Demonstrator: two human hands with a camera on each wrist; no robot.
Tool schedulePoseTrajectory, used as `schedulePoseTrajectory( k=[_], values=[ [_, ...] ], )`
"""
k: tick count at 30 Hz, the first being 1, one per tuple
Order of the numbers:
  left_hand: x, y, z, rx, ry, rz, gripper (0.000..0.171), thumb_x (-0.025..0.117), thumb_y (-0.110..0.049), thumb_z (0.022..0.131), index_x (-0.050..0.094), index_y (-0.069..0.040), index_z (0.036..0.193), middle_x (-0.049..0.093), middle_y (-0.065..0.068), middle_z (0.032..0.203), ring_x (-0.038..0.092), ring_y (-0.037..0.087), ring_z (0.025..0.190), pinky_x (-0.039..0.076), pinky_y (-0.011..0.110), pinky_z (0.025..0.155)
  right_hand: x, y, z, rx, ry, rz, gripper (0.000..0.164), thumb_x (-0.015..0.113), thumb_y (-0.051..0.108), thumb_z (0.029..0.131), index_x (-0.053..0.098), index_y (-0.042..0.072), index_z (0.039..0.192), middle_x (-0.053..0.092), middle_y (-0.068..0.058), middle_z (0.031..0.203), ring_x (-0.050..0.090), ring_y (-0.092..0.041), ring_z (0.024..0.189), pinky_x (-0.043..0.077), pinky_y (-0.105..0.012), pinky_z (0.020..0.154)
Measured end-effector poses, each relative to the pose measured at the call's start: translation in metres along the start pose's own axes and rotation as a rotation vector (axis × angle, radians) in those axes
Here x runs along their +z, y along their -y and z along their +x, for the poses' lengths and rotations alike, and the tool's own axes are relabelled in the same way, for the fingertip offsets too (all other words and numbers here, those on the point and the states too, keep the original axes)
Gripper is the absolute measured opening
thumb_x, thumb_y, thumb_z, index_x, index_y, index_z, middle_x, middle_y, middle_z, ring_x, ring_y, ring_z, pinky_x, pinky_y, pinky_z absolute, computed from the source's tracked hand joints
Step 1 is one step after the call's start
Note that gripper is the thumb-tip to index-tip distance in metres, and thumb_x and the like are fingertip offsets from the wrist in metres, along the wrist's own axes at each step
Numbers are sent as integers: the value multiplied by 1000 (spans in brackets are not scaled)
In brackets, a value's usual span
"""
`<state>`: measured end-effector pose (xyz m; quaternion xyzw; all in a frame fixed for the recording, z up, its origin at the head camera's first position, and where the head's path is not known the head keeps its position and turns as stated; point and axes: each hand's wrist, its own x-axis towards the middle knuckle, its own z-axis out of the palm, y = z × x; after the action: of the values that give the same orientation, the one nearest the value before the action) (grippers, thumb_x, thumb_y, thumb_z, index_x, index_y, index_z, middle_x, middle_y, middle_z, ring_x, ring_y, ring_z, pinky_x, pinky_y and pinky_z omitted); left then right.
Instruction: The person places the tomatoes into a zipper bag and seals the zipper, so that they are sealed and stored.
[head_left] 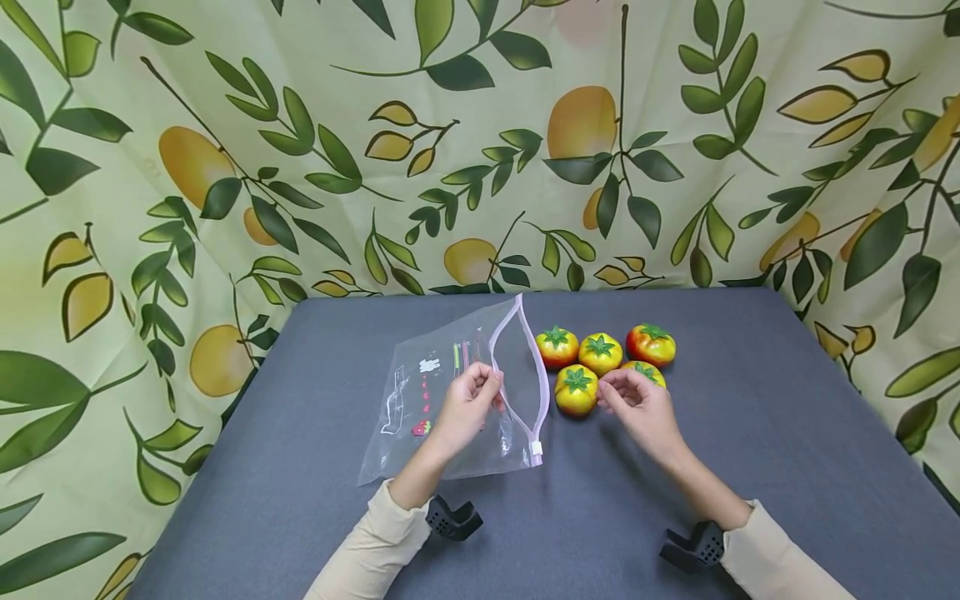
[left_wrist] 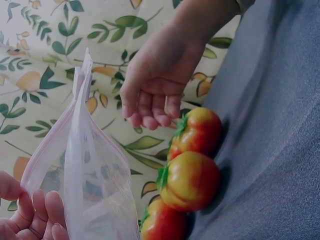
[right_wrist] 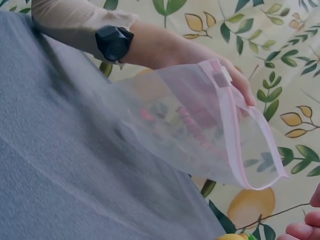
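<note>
My left hand (head_left: 463, 408) pinches the rim of a clear zip bag (head_left: 408, 350) edged in pink, and the bag's mouth gapes toward the right. A white slider (head_left: 536, 448) sits at the near end of its zip. Printed pictures show on the bag's side. Just right of the mouth lie several red-and-yellow tomatoes (head_left: 577, 392) with green leafy tops. My right hand (head_left: 647, 414) is over the near tomatoes, its fingers loosely bent and holding nothing; it partly hides one tomato (head_left: 647, 372). In the left wrist view, its fingertips (left_wrist: 148, 122) hang close beside the tomatoes.
A dark grey cloth covers the table (head_left: 285, 433). Behind it hangs a curtain (head_left: 300, 208) printed with leaves and fruit. Each wrist wears a black device, one on the left (head_left: 453, 518) and one on the right (head_left: 693, 547).
</note>
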<state>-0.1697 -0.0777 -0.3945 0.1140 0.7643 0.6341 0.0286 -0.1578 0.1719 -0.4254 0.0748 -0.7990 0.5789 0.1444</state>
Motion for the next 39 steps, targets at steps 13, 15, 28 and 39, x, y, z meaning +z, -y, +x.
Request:
schedulePoseTrajectory(
  k=[13, 15, 28, 39],
  values=[
    [2, 2, -2, -12, 4, -7, 21, 47, -12, 100, 52, 7, 91, 56, 30, 76, 49, 4, 56, 32, 16, 40, -14, -7, 2, -117, -186, -174, 9, 71, 6, 83, 67, 0, 88, 68, 0, 80, 55, 16, 68, 48, -5, 62],
    [3, 2, -2, -11, 0, -10, 21, 47, -12, 100, 52, 7, 91, 56, 30, 75, 49, 4, 56, 31, 16, 40, -17, -7, 3, -112, -199, -180, 9, 71, 5, 83, 67, -1, 88, 68, 3, 80, 55, 17, 68, 48, -5, 63],
    [-1, 4, -3, -15, -44, -2, 19, 48, -9, 99, 52, 8, 92, 58, 25, 72, 49, 4, 56, 32, 15, 41, -34, -13, 3, -33, -280, -214, 15, 72, -4, 79, 66, -4, 92, 52, 33, 76, 51, 19, 69, 42, -2, 64],
    [-2, 4, -2, -16, -45, -10, 19, 47, -9, 99, 52, 7, 91, 59, 23, 71, 50, 6, 57, 32, 15, 41, -44, -20, 1, -41, -263, -286, 21, 74, 4, 80, 62, -3, 96, 61, 12, 86, 51, 16, 75, 44, 0, 68]
  ],
)
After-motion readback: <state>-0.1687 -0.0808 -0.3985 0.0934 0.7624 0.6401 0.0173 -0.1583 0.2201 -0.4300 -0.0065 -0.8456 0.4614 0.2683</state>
